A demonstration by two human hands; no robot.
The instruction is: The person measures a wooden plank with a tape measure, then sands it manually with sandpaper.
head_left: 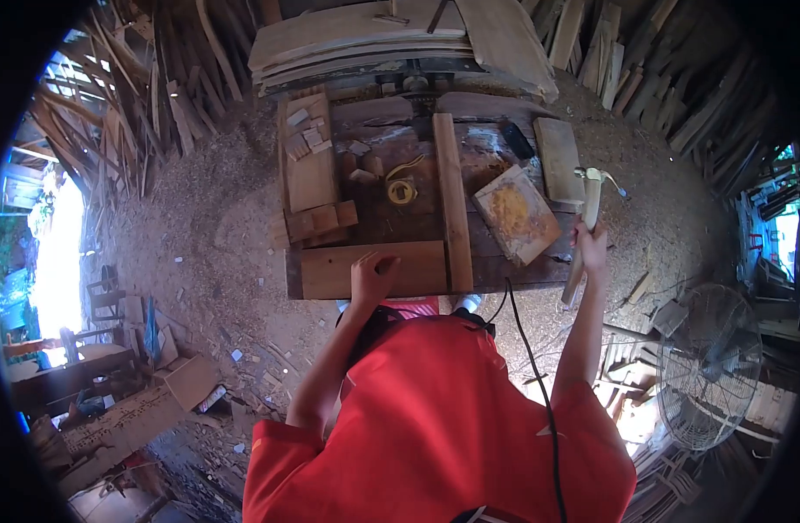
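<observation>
My right hand is wrapped round the wooden handle of a hammer, held upright past the right edge of the workbench. My left hand rests over a flat wooden board at the bench's front edge, its fingers curled; whether something small is between them is hidden. Beside that board a long narrow plank runs from front to back. A yellow tape measure lies behind the board. To the right sits a square board with a yellow-brown stain.
Small wood blocks lie on a thick board at the bench's left. A dark object and a pale board are at the back right. Planks are stacked beyond. A fan stands right; a black cable hangs over my shirt.
</observation>
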